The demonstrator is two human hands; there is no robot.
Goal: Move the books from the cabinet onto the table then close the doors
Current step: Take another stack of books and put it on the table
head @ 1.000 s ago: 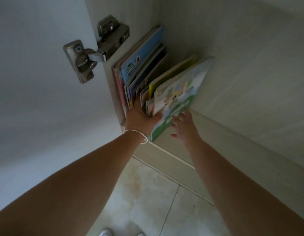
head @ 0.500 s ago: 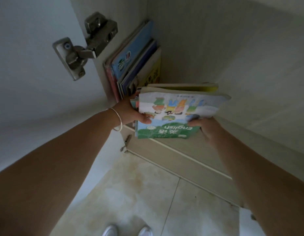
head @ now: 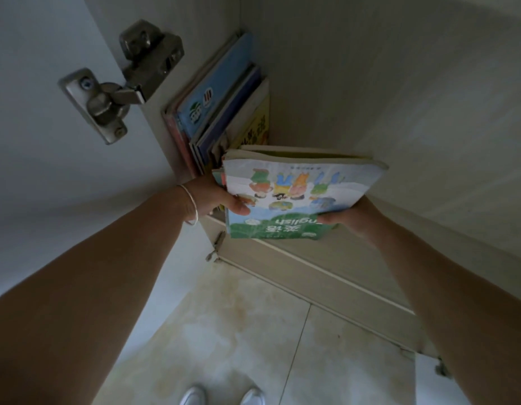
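I hold a flat stack of thin books (head: 300, 197) just outside the cabinet's shelf edge; the top one has a green and white English cover with cartoon children. My left hand (head: 215, 197), with a silver bangle on the wrist, grips the stack's left edge. My right hand (head: 349, 216) grips its lower right corner from beneath. Several more books (head: 215, 103) stand upright against the cabinet's left inner wall, the front one blue. The white cabinet door (head: 49, 141) stands open at my left.
A metal hinge (head: 119, 83) joins the door to the cabinet side. The cabinet's pale back wall (head: 399, 83) fills the right. Below the shelf edge (head: 312, 267) lies a beige tiled floor (head: 239, 331); my white shoe tips (head: 221, 394) show at the bottom.
The leaning books were tipped flat and drawn out of the cabinet toward me. Both hands now grip the stack; the right hand moved from touching the cover to holding under its corner.
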